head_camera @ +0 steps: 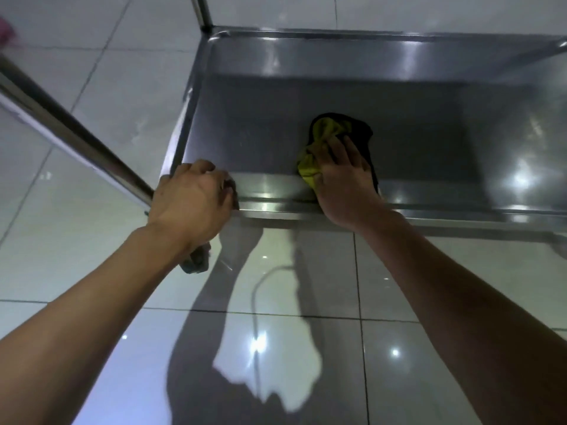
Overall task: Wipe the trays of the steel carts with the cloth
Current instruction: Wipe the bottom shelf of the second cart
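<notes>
Commercial kitchen or canteen: steel cart (368,50) on glossy tiled floor (306,332)

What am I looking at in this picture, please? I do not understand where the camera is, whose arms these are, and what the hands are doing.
There is only one picture, taken by a camera worn on a person's head, looking forward and down. No machine appears; the two bare arms belong to that person.

Below them is a shiny rectangular steel cart tray with raised edges, standing over a glossy grey tiled floor. The left hand grips the tray's near left corner, its fingers curled over the rim, probably to steady the cart. The right hand presses a crumpled yellow and black cloth onto the tray's floor, close to the near edge. Nothing else lies in the tray. A steel cart post crosses on the left.
</notes>
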The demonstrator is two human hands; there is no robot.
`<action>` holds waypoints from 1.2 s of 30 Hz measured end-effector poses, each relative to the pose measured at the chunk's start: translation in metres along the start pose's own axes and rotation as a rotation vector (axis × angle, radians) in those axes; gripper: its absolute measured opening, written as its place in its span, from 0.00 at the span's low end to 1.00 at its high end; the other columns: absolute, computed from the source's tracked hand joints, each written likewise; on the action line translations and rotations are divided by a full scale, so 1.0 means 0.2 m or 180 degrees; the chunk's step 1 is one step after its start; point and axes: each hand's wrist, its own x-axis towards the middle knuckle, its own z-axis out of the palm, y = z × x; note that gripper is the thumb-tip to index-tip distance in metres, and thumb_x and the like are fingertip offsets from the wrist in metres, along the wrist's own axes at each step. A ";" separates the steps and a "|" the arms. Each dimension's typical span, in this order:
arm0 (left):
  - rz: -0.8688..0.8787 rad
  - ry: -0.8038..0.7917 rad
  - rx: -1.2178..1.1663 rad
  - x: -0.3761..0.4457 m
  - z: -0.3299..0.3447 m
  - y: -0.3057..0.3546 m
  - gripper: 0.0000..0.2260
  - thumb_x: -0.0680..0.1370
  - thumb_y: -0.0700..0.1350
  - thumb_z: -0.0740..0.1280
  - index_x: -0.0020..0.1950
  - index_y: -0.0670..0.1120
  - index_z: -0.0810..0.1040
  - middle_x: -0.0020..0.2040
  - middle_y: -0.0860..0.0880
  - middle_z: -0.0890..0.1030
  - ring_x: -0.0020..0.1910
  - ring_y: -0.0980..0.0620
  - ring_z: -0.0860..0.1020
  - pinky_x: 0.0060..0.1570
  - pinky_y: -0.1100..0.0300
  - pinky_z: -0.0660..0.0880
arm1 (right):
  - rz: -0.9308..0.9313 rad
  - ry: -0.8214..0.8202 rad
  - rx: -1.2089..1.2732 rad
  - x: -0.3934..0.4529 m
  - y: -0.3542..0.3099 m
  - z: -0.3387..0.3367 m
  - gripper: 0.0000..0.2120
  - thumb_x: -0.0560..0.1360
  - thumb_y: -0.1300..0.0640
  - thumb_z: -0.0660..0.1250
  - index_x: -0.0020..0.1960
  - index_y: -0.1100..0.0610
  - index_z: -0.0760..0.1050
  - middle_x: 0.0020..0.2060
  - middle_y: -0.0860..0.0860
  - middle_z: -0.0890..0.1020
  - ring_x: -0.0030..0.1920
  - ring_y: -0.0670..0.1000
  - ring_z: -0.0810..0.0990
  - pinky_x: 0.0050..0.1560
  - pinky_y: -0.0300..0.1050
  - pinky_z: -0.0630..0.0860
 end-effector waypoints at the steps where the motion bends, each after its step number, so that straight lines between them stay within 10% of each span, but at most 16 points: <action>1: -0.0037 0.0015 -0.0046 -0.01 -0.01 -0.02 0.14 0.82 0.51 0.58 0.57 0.48 0.81 0.56 0.46 0.79 0.52 0.41 0.76 0.50 0.48 0.74 | -0.0067 -0.0015 -0.0011 0.03 -0.08 0.02 0.31 0.78 0.55 0.61 0.79 0.53 0.58 0.80 0.54 0.55 0.80 0.61 0.50 0.77 0.57 0.54; 6: -0.0134 0.0071 -0.0020 -0.08 -0.02 -0.13 0.12 0.80 0.47 0.58 0.45 0.45 0.80 0.47 0.45 0.78 0.46 0.41 0.78 0.39 0.52 0.74 | -0.0604 -0.0199 -0.0027 0.17 -0.48 0.09 0.29 0.81 0.50 0.54 0.81 0.49 0.53 0.81 0.51 0.49 0.80 0.56 0.45 0.78 0.53 0.50; 15: 0.0086 -0.0071 0.0068 -0.17 0.03 -0.21 0.14 0.81 0.50 0.56 0.56 0.48 0.79 0.54 0.49 0.78 0.53 0.45 0.77 0.48 0.52 0.74 | -0.1388 -0.0613 0.0699 0.47 -0.86 0.14 0.25 0.80 0.50 0.61 0.76 0.45 0.65 0.79 0.49 0.57 0.79 0.56 0.52 0.76 0.54 0.56; 28: 0.0349 -0.0208 -0.0119 0.15 0.05 0.20 0.16 0.82 0.55 0.56 0.61 0.52 0.79 0.65 0.49 0.76 0.65 0.43 0.72 0.61 0.45 0.72 | -0.0326 0.0035 0.0794 0.26 -0.04 0.01 0.27 0.79 0.48 0.54 0.78 0.47 0.62 0.80 0.49 0.56 0.80 0.54 0.51 0.79 0.49 0.49; 36: 0.0657 0.0161 0.0042 0.30 0.11 0.64 0.17 0.81 0.56 0.56 0.56 0.49 0.79 0.57 0.46 0.81 0.59 0.41 0.77 0.55 0.49 0.73 | 0.0147 0.0024 -0.0504 -0.03 0.70 -0.17 0.26 0.84 0.51 0.45 0.80 0.58 0.58 0.81 0.54 0.49 0.81 0.58 0.44 0.79 0.54 0.44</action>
